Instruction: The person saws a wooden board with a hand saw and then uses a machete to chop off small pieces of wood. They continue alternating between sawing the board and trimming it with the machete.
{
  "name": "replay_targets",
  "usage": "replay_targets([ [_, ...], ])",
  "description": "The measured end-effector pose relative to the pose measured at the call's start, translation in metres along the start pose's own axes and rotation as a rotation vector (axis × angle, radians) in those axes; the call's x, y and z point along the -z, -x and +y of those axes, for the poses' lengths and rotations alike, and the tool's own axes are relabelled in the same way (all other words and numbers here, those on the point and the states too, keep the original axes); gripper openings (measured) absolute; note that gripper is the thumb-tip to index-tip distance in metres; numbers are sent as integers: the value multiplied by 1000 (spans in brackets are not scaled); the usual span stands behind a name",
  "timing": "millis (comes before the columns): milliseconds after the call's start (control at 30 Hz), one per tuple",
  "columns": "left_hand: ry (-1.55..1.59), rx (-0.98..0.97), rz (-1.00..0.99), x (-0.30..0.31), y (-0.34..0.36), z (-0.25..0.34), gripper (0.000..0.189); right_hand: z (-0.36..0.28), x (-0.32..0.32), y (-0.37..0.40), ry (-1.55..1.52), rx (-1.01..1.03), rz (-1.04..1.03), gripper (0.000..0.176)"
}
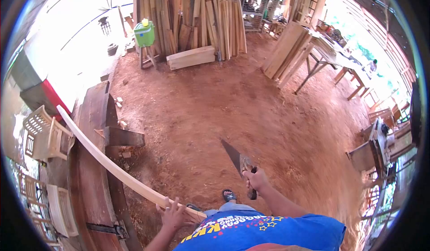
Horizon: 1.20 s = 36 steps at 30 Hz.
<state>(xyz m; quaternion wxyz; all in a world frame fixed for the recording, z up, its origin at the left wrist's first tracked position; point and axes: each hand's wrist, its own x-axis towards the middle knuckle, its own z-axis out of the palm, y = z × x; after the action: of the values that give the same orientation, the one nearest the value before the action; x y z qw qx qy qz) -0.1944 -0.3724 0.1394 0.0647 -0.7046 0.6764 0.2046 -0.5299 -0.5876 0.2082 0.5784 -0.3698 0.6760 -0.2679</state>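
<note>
In my right hand (256, 181) is a handsaw (232, 153), its handle wrapped by my closed fingers. The blade points forward and to the left over the dirt floor, apart from any wood. My left hand (172, 214) grips a long pale wooden plank (117, 172) near its close end, fingers bent over the top and somewhat spread. The plank runs away to the far left, above a dark wooden workbench (92, 161). It looks curved in this wide view. Its near end lies close to my blue shirt (264, 231).
A clamp (107, 228) sits at the bench's near end. Wooden chair parts (47, 134) stand left of it. Tall boards (188, 18) lean at the back beside a green cooler (144, 35) on a stool. More boards (286, 51) lean against a table at the right.
</note>
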Motion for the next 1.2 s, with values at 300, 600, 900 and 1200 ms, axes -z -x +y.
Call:
replay_targets([
  [300, -246, -507, -434, -15, -102, -56, 29, 20, -21, 55, 9, -133, 125, 26],
  [600, -221, -276, -426, -63, -170, -33, 24, 11, -4, 0, 64, -173, 155, 21],
  [900, -147, -106, -30, -53, -281, -20, 13, -71, 8, -121, 50, 89, 15, 11],
  [1200, -21, 58, -120, -24, -374, -18, 16, -152, -5, -202, 178, 115, -44, 10],
])
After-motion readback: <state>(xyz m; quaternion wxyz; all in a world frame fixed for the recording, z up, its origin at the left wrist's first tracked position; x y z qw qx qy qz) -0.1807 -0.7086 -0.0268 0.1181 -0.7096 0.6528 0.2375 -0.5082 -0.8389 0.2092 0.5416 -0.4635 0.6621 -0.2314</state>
